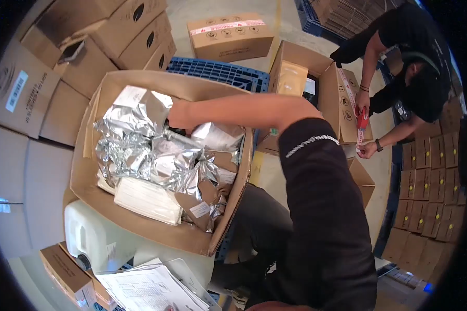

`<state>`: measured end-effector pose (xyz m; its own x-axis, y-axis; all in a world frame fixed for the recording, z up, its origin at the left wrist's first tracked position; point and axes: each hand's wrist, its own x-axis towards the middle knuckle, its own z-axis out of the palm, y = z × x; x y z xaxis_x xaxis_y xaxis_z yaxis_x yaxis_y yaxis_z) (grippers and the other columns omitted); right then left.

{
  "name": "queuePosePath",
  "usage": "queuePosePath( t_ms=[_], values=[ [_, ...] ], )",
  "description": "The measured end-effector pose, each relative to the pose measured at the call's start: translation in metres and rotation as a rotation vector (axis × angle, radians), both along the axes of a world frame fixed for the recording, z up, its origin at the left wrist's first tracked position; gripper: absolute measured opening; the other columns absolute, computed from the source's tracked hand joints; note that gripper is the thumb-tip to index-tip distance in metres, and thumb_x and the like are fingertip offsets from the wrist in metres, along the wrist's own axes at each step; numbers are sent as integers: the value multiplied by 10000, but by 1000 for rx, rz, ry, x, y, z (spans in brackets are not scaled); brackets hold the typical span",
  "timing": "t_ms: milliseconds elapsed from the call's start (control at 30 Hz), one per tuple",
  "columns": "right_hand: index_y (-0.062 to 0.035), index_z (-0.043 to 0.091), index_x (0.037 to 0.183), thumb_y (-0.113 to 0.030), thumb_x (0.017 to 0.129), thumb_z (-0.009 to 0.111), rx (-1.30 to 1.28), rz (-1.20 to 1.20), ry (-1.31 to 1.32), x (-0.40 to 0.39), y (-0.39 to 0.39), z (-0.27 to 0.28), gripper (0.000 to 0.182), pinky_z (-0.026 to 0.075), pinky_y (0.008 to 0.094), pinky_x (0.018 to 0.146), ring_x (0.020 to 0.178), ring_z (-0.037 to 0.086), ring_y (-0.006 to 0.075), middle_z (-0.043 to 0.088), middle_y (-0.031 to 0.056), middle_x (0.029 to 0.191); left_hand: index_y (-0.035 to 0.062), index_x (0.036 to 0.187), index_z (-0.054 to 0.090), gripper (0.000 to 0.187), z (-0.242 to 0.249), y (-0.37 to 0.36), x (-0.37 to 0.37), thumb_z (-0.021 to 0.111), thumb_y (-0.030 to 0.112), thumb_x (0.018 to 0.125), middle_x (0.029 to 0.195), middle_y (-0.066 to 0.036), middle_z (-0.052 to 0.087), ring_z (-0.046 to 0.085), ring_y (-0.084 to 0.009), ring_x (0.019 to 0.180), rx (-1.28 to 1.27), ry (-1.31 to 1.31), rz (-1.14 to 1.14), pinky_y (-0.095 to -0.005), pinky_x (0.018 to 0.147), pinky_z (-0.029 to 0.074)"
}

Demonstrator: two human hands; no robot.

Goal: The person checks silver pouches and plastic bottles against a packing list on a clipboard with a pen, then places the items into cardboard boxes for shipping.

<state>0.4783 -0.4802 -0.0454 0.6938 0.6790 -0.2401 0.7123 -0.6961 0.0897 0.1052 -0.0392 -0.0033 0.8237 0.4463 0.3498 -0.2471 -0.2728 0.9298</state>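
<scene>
Inside the open cardboard carton [96, 199], the right hand [180, 114] touches crinkled silver foil pouches [132, 132]; fingers hidden, grip unclear.

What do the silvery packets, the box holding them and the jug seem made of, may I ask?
Silvery packets: likely foil or metallised film, creased and shiny. Box: apparently corrugated cardboard, matt brown with a thick rim. Jug: probably plastic, translucent, with rounded moulded edges.

Warehouse (stacked cartons [429, 179], blue pallets [220, 70]).
</scene>
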Motion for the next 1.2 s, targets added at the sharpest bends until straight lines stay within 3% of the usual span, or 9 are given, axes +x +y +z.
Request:
queuePosePath(
  t_ms=[267, 333, 467, 600, 733, 833, 933, 1000, 1200],
  values=[
    [-2, 690, 758, -565, 756, 768, 671, -647, -745, -140, -100, 128, 569, 531, 432, 602, 689, 679, 366, 669, 187, 724, -31, 895, 677, 644, 2, -14, 8, 367, 524, 1000, 828, -163, 666, 625, -272, 786, 50, 45, 3, -409, 764, 512],
    [11, 719, 846, -508, 828, 770, 1078, -987, -775, -194, -121, 143, 522, 534, 385, 622, 706, 695, 277, 710, 147, 778, -29, 893, 676, 638, -1, -22, 14, 368, 520, 998, 828, -159, 666, 624, -269, 788, 54, 69, 5, -406, 767, 510],
    [62, 679, 1134, -441, 948, 699, 2199, -1316, -825, -230, -143, 29, 536, 533, 335, 825, 927, 658, 152, 708, 96, 1068, -25, 890, 674, 626, -2, -32, 22, 372, 512, 995, 829, -152, 665, 621, -262, 791, 74, 92, 9, -400, 774, 508],
    [119, 552, 1287, -436, 964, 670, 2917, -1489, -799, -247, -136, -5, 653, 530, 360, 885, 1035, 647, 221, 630, 159, 1253, -22, 886, 672, 613, 2, -42, 25, 375, 505, 992, 830, -145, 664, 618, -255, 794, 88, 101, 6, -393, 781, 505],
    [189, 655, 1039, -505, 939, 674, 2585, -1843, -1479, -205, -205, -48, 702, 531, 408, 763, 869, 659, 238, 704, 188, 1038, -18, 883, 670, 601, 5, -51, 28, 379, 497, 988, 831, -138, 663, 615, -248, 797, 97, 99, 9, -387, 787, 503],
    [190, 635, 1049, -584, 967, 563, 2186, -2415, -1379, -168, -289, -130, 781, 496, 530, 848, 975, 646, 481, 666, 352, 1075, -15, 880, 669, 592, 9, -56, 30, 381, 492, 986, 832, -132, 663, 613, -243, 799, 109, 103, 12, -382, 792, 501],
    [157, 514, 1274, -392, 954, 592, 1727, -2680, -786, -179, -354, -201, 640, 488, 528, 975, 1150, 585, 489, 591, 350, 1254, -13, 877, 667, 583, 11, -59, 29, 384, 486, 984, 833, -127, 662, 610, -237, 802, 119, 114, 32, -377, 797, 499],
    [100, 443, 1385, -317, 895, 646, 1421, -2754, -906, -191, -360, -184, 675, 439, 516, 1052, 1272, 483, 476, 479, 320, 1406, -11, 876, 666, 577, 13, -63, 30, 386, 482, 982, 833, -123, 662, 609, -234, 803, 136, 132, 41, -374, 800, 497],
    [-17, 366, 1501, -287, 834, 702, 412, -1689, -1033, -197, -396, -171, 794, 257, 588, 1159, 1381, 333, 471, 374, 241, 1518, -5, 870, 663, 559, 20, -72, 33, 391, 471, 977, 835, -112, 660, 605, -224, 808, 210, 154, 75, -364, 810, 494]
  ],
)
